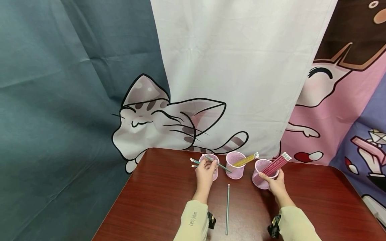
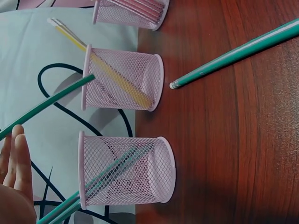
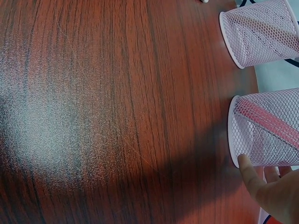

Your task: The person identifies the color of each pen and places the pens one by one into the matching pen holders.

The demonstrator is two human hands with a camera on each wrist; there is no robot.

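My left hand (image 1: 205, 174) pinches a green pencil (image 2: 51, 100) over the left pink mesh pencil cup (image 2: 164, 175). The pencil slants, its lower end pointing toward the middle mesh cup (image 1: 236, 172). A few green pencils (image 2: 70, 205) lean out of the left cup. With thumb and fingers around its side, my right hand (image 1: 276, 186) holds the right mesh cup (image 3: 247, 135), which contains several dark pink pencils (image 1: 275, 164). Yellow pencils (image 1: 245, 160) tilt to the right in the middle cup. Nearer to me, one loose green pencil (image 1: 227, 209) lies on the table.
The three cups stand in a row near the far edge of the brown wooden table (image 1: 150, 201). Right behind that edge hangs a cloth backdrop (image 1: 241, 67) printed with a cartoon cat. Table surface extends left and right of the forearms.
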